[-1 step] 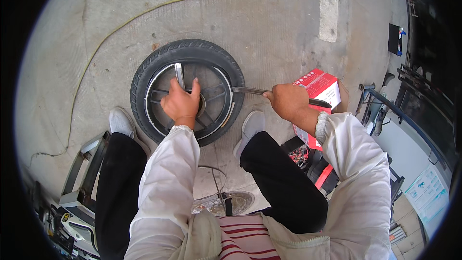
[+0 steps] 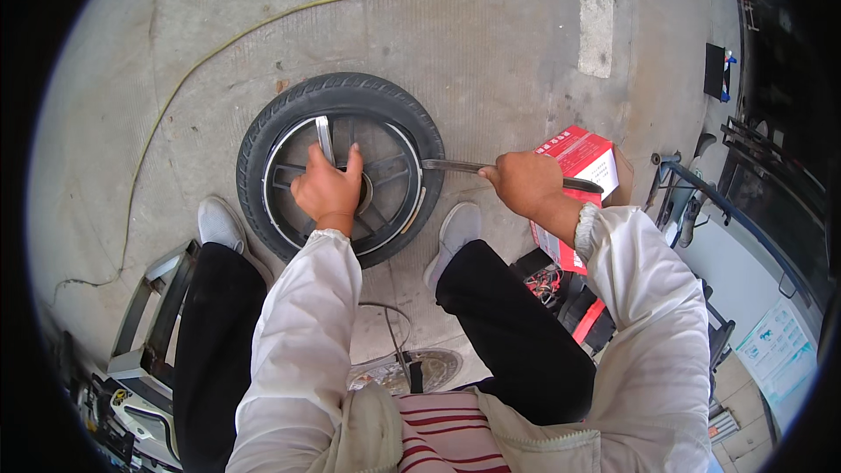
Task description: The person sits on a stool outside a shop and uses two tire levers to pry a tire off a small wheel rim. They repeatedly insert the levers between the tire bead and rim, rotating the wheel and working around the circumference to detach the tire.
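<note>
metal bars [image 2: 453,165], partly hidden, sit clamped in the left fingers [image 2: 314,159] and right fingers [image 2: 511,166].

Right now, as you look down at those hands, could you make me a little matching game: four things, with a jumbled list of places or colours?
Things
1. Tyre
2. Long metal bar
3. Short metal piece
4. Cord

Places and colours
A. Gripped in the right fingers
B. Yellowish, curving across the floor
C. Black, round and lying flat
D. Up against the left fingers

Right pairs: 1-C, 2-A, 3-D, 4-B
</note>
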The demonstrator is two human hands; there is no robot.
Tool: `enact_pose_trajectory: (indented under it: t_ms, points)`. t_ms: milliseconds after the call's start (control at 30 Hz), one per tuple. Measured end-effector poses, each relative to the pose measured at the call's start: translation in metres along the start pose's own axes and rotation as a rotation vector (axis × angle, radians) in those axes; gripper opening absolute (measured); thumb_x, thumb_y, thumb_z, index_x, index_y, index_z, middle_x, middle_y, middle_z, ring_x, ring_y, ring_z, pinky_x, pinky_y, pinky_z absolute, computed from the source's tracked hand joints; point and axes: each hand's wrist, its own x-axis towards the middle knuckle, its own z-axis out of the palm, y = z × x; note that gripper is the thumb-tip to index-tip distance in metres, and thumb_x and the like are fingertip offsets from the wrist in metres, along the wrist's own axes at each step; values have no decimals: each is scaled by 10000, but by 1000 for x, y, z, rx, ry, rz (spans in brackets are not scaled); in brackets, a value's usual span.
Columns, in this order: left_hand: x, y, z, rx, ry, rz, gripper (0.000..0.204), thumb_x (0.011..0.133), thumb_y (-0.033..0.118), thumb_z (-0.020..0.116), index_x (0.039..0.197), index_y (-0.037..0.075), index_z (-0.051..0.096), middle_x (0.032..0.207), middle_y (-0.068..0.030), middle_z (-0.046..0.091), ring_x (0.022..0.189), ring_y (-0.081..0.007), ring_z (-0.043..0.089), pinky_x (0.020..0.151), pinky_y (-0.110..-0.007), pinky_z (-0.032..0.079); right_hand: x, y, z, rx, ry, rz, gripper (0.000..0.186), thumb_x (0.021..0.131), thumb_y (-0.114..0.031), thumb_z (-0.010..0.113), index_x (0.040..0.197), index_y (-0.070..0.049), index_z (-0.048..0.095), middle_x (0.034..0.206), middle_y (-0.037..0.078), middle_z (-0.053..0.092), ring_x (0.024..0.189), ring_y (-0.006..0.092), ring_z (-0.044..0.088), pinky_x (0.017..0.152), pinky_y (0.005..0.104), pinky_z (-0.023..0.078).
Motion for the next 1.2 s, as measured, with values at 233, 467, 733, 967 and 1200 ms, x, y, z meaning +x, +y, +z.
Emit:
enact_pose_trajectory:
  t_ms: [233, 467, 733, 967, 1200]
  points:
    - [2, -7, 4, -121, -16, -10, 556, 760, 584, 663, 1014, 100, 562, 638, -144, 645, 665, -400, 626, 698, -470, 478, 84, 64, 33, 207, -106, -312, 570, 884, -620, 529, 752, -87, 682, 665, 95, 645, 659, 315, 624, 610, 420, 472]
    - [1, 1, -2, -68, -39, -6, 562, 751, 549, 676, 1044, 77, 594, 707, -124, 676, 589, -331, 627, 695, -413, 454, 135, 82, 96, 618, -273, -422, 566, 902, -584, 548, 678, -69, 619, 570, 79, 542, 552, 179, 529, 585, 350, 426]
    - [-3, -4, 1, -96, 40, -178, 593, 737, 554, 684, 1050, 58, 592, 698, -163, 664, 632, -374, 629, 690, -438, 470, 33, 10, 7, 212, 4, -169, 553, 915, -524, 550, 747, -11, 673, 719, 182, 648, 701, 375, 640, 654, 458, 503]
    - [-4, -9, 5, -174, 75, -142, 587, 741, 549, 683, 1052, 60, 590, 726, -166, 670, 647, -377, 634, 692, -446, 470, -19, -24, -32, 1200, -773, 123, 391, 1027, -367, 430, 969, -1, 552, 581, 6, 447, 414, 91, 380, 352, 278, 335]
    - [-3, -3, 2, -178, 13, -291, 581, 745, 561, 672, 1032, 65, 577, 730, -156, 667, 624, -366, 629, 680, -441, 458, -35, -145, 112, 1311, 187, 74, 308, 1018, -295, 468, 907, -8, 458, 590, 66, 484, 449, 184, 439, 420, 362, 356]
